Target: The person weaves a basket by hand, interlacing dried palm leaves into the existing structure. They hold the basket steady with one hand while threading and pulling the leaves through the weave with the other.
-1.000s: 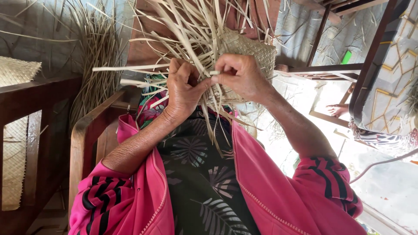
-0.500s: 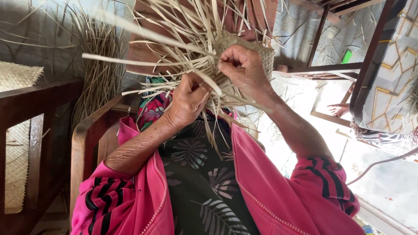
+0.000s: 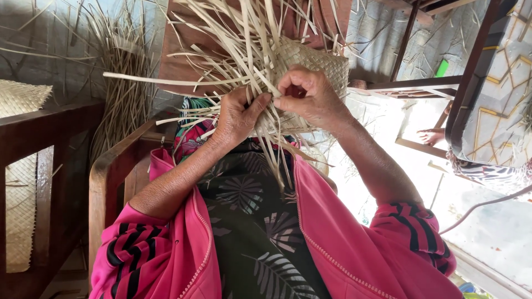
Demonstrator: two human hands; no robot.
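R hand now lower, on woven mat

Dark wooden chair frame is taking up the 9 o'clock side, with a curved wooden armrest sitting just inside it. A pale woven mat is showing behind the slats. Loose dried strips are hanging against the grey wall around 11 o'clock. Daylight is glaring off the floor at 4 o'clock, and wooden furniture legs are standing around 2 o'clock.
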